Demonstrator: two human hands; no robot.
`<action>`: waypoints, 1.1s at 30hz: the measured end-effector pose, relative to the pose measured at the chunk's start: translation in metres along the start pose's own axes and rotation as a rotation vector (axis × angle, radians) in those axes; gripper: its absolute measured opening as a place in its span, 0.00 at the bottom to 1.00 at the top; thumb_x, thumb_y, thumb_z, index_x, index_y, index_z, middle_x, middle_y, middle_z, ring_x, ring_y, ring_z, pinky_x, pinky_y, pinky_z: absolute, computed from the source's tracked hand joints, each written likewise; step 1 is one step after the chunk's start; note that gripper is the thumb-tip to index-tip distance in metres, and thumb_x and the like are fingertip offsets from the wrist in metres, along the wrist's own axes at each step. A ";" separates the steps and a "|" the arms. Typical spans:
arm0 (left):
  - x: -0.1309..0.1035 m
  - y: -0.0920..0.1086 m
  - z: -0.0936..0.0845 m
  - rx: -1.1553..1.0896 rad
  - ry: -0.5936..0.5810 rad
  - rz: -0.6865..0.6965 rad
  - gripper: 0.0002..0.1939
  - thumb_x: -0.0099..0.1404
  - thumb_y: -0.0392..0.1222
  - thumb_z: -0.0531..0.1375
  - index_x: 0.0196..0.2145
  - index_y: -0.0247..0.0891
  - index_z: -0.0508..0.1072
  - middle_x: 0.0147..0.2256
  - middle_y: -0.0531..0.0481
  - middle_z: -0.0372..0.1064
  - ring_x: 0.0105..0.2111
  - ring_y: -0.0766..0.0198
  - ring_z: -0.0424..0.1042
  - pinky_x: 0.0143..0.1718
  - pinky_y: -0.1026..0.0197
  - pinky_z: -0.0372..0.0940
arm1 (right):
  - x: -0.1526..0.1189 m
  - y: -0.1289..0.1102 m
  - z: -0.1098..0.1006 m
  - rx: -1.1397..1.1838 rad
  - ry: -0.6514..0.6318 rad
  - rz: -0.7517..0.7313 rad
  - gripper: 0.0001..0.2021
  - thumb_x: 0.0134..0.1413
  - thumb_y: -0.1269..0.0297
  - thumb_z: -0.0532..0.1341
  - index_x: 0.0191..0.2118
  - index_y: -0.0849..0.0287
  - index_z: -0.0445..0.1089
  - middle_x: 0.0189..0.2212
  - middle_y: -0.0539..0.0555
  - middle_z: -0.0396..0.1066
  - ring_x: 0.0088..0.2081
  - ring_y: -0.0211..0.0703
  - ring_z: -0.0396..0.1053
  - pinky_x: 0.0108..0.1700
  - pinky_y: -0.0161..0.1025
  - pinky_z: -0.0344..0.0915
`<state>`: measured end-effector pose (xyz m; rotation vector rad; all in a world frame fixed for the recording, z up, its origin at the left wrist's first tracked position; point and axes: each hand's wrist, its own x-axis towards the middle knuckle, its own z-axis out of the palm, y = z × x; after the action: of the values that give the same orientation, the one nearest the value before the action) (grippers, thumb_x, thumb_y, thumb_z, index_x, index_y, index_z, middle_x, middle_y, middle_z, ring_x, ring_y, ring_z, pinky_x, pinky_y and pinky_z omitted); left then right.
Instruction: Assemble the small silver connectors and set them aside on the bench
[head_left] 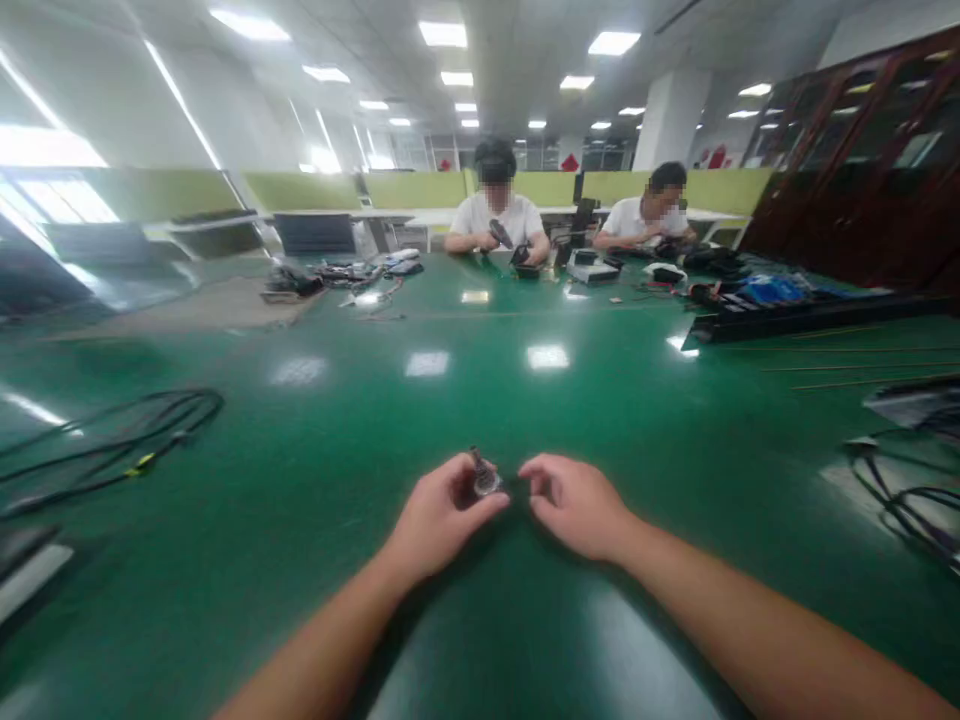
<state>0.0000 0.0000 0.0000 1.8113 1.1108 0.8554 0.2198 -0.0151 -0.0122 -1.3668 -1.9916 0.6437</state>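
My left hand (441,515) is closed around a small metal part (486,482), which has a round, silvery base and a dark, narrow stem pointing up. Thumb and fingers lie on either side of it, just above the green table (480,410). Just to the right, my right hand (576,503) is curved, with a gap between thumb and fingers and nothing visible between them. Its fingertips point at the metal part without touching it.
Black cables (180,415) lie at the left, more cables (900,490) at the right. Two people in white shirts sit across the table among devices. A long black bar (795,318) and thin rods are at the back right.
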 end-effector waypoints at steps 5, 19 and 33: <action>-0.001 0.004 0.003 -0.034 0.020 0.001 0.16 0.57 0.45 0.69 0.41 0.37 0.74 0.38 0.48 0.74 0.38 0.60 0.73 0.43 0.58 0.68 | -0.004 0.001 -0.001 -0.004 -0.012 0.005 0.17 0.48 0.73 0.61 0.45 0.53 0.74 0.32 0.47 0.76 0.31 0.39 0.68 0.36 0.36 0.60; -0.001 0.003 0.003 0.031 0.057 0.121 0.12 0.56 0.35 0.67 0.38 0.39 0.74 0.40 0.49 0.71 0.40 0.61 0.72 0.44 0.59 0.68 | -0.003 -0.001 -0.003 -0.014 -0.010 0.014 0.16 0.48 0.73 0.62 0.44 0.53 0.74 0.33 0.46 0.76 0.30 0.39 0.68 0.35 0.36 0.59; -0.004 0.010 0.000 0.223 -0.009 0.222 0.12 0.58 0.42 0.70 0.41 0.43 0.79 0.38 0.50 0.75 0.39 0.60 0.73 0.42 0.59 0.65 | -0.004 0.003 0.000 0.027 0.020 -0.044 0.16 0.47 0.75 0.62 0.43 0.52 0.74 0.33 0.47 0.75 0.34 0.41 0.70 0.36 0.36 0.60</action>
<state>0.0025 -0.0060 0.0082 2.1524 1.0461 0.8776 0.2227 -0.0179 -0.0151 -1.3053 -1.9848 0.6321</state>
